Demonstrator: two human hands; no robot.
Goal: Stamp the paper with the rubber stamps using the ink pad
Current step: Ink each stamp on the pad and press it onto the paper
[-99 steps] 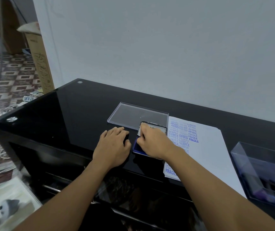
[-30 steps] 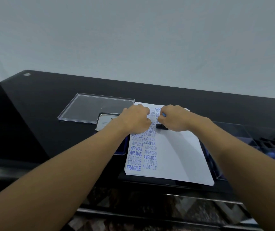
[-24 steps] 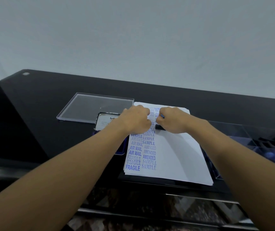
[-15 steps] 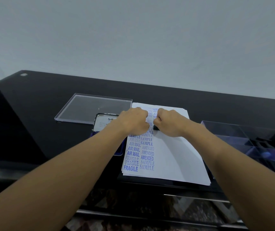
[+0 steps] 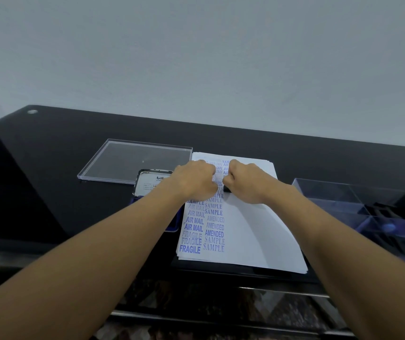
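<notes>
Both fists are curled tight: our right hand (image 5: 244, 184) holds the stamp (image 5: 226, 188), pressed onto the paper (image 5: 245, 229); our left hand (image 5: 194, 182) is closed just beside it, though we cannot tell on what. We judge the stamp small, stiff and light, best held by its upper body. Paper is thin and may slide on the glossy desk (image 5: 61, 180). The ink pad (image 5: 152, 184) lies open to the left.

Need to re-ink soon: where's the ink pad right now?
In the head view, the ink pad sits open just left of the paper, partly behind the left hand.
</notes>
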